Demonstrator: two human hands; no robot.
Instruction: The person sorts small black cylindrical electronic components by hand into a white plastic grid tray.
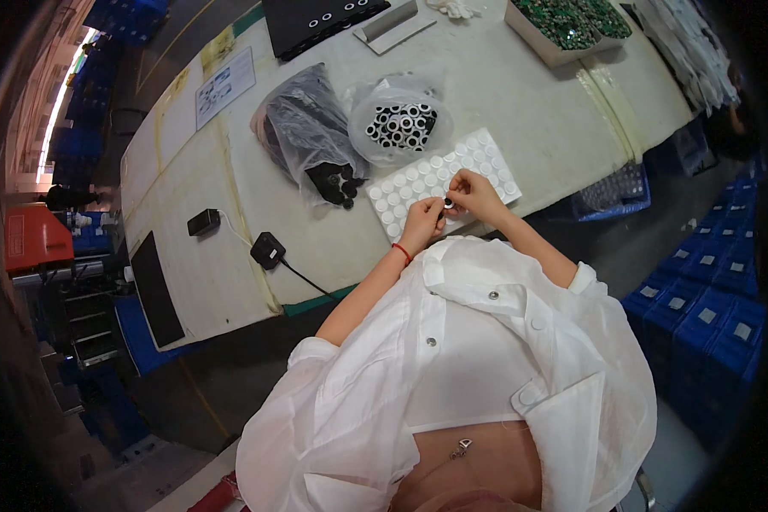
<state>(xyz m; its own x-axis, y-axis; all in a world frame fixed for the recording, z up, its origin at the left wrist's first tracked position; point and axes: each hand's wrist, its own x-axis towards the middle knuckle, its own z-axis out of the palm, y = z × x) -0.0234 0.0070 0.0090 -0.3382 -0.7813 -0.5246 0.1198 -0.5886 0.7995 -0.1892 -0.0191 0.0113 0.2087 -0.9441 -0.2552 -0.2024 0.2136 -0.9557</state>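
My left hand (421,224) and my right hand (476,193) meet over the near edge of a white sheet of round white pads (431,177). Both pinch a small black-and-white ring (446,202) between the fingertips. A red band sits on my left wrist. Just beyond the sheet stands a clear bag of black-and-white rings (398,125). My white coat fills the lower part of the view.
A clear bag with black parts (309,136) lies left of the rings. A black adapter with cable (267,250) and a small black box (203,222) rest on the pale table (538,119). A box of green parts (566,24) is far right; blue crates (700,299) stand on the floor.
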